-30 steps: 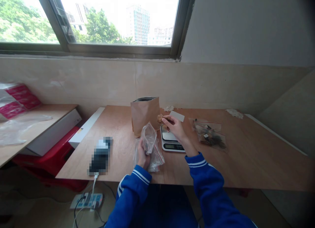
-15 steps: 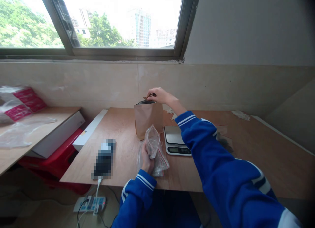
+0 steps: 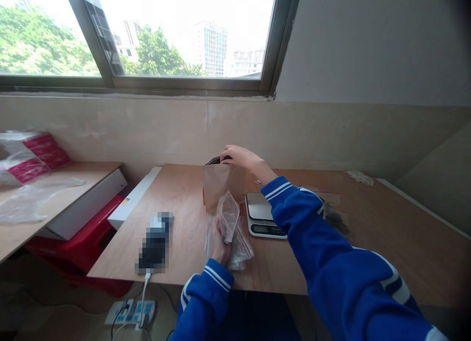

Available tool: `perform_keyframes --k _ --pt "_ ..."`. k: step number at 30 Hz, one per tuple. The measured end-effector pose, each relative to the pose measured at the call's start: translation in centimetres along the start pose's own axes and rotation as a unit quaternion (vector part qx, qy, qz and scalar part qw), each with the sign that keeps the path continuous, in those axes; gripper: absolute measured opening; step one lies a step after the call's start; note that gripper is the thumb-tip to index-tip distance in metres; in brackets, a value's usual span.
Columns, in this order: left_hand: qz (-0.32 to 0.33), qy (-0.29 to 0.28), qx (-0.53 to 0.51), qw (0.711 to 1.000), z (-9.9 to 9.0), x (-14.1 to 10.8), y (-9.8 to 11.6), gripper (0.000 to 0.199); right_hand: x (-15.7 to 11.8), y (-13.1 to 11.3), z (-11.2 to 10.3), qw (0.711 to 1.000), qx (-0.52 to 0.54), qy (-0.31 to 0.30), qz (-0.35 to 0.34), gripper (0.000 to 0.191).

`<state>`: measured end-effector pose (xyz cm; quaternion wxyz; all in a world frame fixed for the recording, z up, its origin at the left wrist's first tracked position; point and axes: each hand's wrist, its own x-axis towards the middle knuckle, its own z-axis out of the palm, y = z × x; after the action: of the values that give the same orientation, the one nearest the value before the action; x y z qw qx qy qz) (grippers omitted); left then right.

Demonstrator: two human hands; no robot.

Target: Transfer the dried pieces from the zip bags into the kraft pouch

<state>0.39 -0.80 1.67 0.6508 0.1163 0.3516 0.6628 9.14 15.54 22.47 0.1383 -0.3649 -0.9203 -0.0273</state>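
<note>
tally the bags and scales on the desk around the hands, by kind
kraft paper bag: 1
clear zip bag: 3 (one in the left hand, one under it, one partly behind the right sleeve)
digital kitchen scale: 1
total: 5

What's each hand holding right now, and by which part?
The left hand grips a clear plastic zip bag by its lower part. The right hand is at the mouth of a brown kraft paper pouch; whether it holds anything cannot be told.
</note>
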Motion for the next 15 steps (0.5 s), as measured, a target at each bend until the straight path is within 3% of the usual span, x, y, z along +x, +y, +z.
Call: perform_keyframes --k 4,7,10,12,15 --pt "-0.002 0.011 -0.002 1.000 0.5 -0.5 0.5 0.021 -0.5 -0.1 -0.3 0.999 -0.004 0.040 -0.025 0.009" --pt "0.001 0.015 -0.018 1.000 0.4 -0.5 0.6 0.021 -1.9 -1.2 -0.8 0.984 0.038 0.172 -0.017 0.011" --pt "0.006 0.012 -0.036 0.999 0.0 -0.2 0.3 0.020 -4.7 -3.3 -0.8 0.942 0.134 0.303 0.056 0.026" --pt "0.003 0.005 -0.034 0.999 -0.4 0.1 0.0 0.021 -6.9 -4.8 -0.2 0.935 0.194 0.285 0.078 0.030" --pt "-0.001 -0.015 -0.029 0.999 -0.8 0.6 -0.4 0.026 -9.8 -6.5 1.9 0.957 0.262 0.106 0.067 0.025"
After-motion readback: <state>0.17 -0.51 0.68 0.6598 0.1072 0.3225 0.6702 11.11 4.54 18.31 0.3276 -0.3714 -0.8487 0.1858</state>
